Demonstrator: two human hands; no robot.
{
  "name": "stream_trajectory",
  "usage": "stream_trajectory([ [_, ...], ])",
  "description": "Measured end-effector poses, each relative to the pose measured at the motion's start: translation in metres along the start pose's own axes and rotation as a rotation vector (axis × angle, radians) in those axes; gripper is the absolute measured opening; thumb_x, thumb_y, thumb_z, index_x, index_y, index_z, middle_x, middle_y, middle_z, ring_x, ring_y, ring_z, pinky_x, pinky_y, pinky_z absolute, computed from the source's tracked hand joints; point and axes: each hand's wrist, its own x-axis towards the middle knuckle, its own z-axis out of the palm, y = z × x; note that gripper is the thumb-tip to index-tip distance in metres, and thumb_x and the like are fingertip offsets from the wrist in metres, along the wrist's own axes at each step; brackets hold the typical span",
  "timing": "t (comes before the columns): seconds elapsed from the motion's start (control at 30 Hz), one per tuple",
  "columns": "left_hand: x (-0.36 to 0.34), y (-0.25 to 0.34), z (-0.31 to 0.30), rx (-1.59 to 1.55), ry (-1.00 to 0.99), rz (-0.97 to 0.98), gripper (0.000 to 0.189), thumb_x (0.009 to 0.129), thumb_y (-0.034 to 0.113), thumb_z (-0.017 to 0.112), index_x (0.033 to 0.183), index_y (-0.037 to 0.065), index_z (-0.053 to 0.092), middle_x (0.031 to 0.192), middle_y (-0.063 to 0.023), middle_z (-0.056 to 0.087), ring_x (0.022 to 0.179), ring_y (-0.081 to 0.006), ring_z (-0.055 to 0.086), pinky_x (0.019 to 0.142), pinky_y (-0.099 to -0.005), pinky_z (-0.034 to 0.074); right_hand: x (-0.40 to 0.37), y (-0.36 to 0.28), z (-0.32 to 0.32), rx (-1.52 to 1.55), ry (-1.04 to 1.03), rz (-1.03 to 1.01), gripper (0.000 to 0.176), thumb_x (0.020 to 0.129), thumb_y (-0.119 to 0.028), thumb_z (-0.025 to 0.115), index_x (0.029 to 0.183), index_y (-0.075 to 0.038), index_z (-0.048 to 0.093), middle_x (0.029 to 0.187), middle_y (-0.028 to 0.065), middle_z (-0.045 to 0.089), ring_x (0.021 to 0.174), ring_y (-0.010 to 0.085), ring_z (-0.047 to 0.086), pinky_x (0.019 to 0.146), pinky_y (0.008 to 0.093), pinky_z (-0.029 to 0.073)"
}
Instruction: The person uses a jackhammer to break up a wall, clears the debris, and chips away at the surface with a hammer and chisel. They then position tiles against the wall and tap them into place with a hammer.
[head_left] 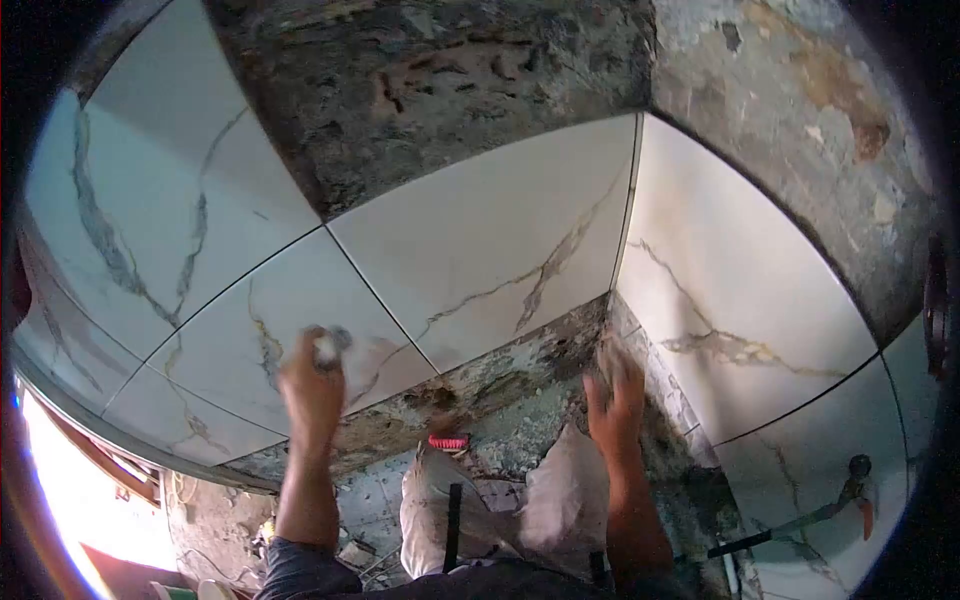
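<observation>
The left hand [310, 378] curls around a small pale object [326, 350], too blurred to name, before the marbled wall tiles [480, 250]; the right hand [616, 392], fingers loosely apart, hangs near the corner [609, 308]. Above stretches bare, stained wall [450, 110].

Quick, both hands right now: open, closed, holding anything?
Left hand: closed around a small pale object, too blurred to identify.
Right hand: open, nothing visible in it.
</observation>
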Motion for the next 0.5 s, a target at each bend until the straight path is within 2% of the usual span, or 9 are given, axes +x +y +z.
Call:
stream_trajectory([
  [0.03, 0.019, 0.008, -0.016, 0.041, 0.054, -0.137, 0.030, 0.076, 0.017, 0.072, 0.098, 0.001, 0.057, 0.078, -0.0201, 0.063, 0.069, -0.0300, 0.064, 0.060, -0.0347, 0.050, 0.048, -0.021, 0.001, -0.046, 0.040, -0.147, 0.047, 0.081, -0.022, 0.065, 0.121, -0.003, 0.050, 0.127, 0.0193, 0.046, 0.118, 0.0379, 0.042, 0.098, 0.0482, 0.033],
  [0.07, 0.033, -0.001, -0.025, 0.103, 0.158, -0.097, 0.030, 0.075, 0.017, 0.073, 0.091, 0.000, 0.055, 0.072, -0.0177, 0.062, 0.069, -0.0261, 0.065, 0.058, -0.0337, 0.049, 0.094, -0.045, 0.001, -0.083, 0.106, -0.262, 0.050, 0.082, -0.026, 0.064, 0.124, -0.003, 0.047, 0.132, 0.0188, 0.042, 0.121, 0.0360, 0.039, 0.100, 0.0482, 0.030],
  [0.1, 0.045, -0.008, -0.034, 0.099, 0.164, -0.104, 0.030, 0.075, 0.017, 0.073, 0.091, 0.000, 0.055, 0.072, -0.0177, 0.062, 0.069, -0.0261, 0.065, 0.058, -0.0337, 0.049, 0.136, -0.068, 0.002, -0.111, 0.161, -0.366, 0.053, 0.083, -0.029, 0.063, 0.125, -0.003, 0.046, 0.131, 0.0182, 0.041, 0.121, 0.0355, 0.039, 0.100, 0.0482, 0.030],
  [0.17, 0.062, -0.018, -0.047, 0.101, 0.164, -0.177, 0.035, 0.073, 0.022, 0.076, 0.090, 0.003, 0.052, 0.061, -0.0130, 0.056, 0.049, -0.0211, 0.054, 0.047, -0.0332, 0.043, 0.203, -0.089, 0.019, -0.178, 0.300, -0.530, 0.050, 0.083, -0.036, 0.062, 0.117, -0.001, 0.051, 0.123, 0.0180, 0.047, 0.117, 0.0355, 0.042, 0.098, 0.0491, 0.030],
  [0.2, 0.065, -0.021, -0.049, 0.099, 0.167, -0.180, 0.035, 0.073, 0.022, 0.076, 0.090, 0.003, 0.052, 0.061, -0.0130, 0.056, 0.049, -0.0211, 0.054, 0.047, -0.0332, 0.043, 0.223, -0.094, 0.026, -0.178, 0.299, -0.535, 0.050, 0.083, -0.036, 0.062, 0.117, -0.001, 0.051, 0.123, 0.0180, 0.047, 0.117, 0.0355, 0.042, 0.098, 0.0491, 0.030],
  [0.23, 0.067, -0.024, -0.050, -0.006, 0.142, -0.236, 0.036, 0.071, 0.022, 0.077, 0.088, 0.003, 0.051, 0.060, -0.0117, 0.055, 0.049, -0.0204, 0.052, 0.047, -0.0330, 0.042, 0.240, -0.097, 0.033, -0.262, 0.306, -0.514, 0.046, 0.083, -0.036, 0.061, 0.111, 0.000, 0.053, 0.116, 0.0178, 0.050, 0.111, 0.0357, 0.045, 0.095, 0.0490, 0.033],
  [0.3, 0.071, -0.030, -0.048, -0.122, 0.121, -0.294, 0.036, 0.070, 0.021, 0.077, 0.087, 0.003, 0.050, 0.059, -0.0103, 0.054, 0.048, -0.0197, 0.050, 0.047, -0.0328, 0.042, 0.248, -0.110, 0.042, -0.354, 0.315, -0.501, 0.044, 0.083, -0.036, 0.061, 0.105, 0.001, 0.055, 0.108, 0.0176, 0.053, 0.104, 0.0359, 0.048, 0.091, 0.0490, 0.035],
  [0.37, 0.071, -0.034, -0.045, -0.017, 0.192, -0.179, 0.037, 0.069, 0.019, 0.078, 0.085, 0.004, 0.049, 0.058, -0.0089, 0.054, 0.047, -0.0181, 0.047, 0.046, -0.0316, 0.041, 0.240, -0.127, 0.053, -0.307, 0.243, -0.544, 0.046, 0.081, -0.041, 0.061, 0.096, 0.002, 0.057, 0.100, 0.0157, 0.054, 0.096, 0.0340, 0.052, 0.089, 0.0495, 0.036],
  [0.5, 0.071, -0.029, -0.049, 0.044, 0.114, -0.269, 0.039, 0.069, 0.019, 0.076, 0.087, 0.003, 0.046, 0.064, -0.0097, 0.056, 0.054, -0.0205, 0.047, 0.052, -0.0338, 0.043, 0.203, -0.182, 0.079, 0.073, 0.080, -0.859, 0.046, 0.080, -0.043, 0.062, 0.096, 0.001, 0.060, 0.105, 0.0166, 0.054, 0.101, 0.0324, 0.052, 0.090, 0.0461, 0.038],
])
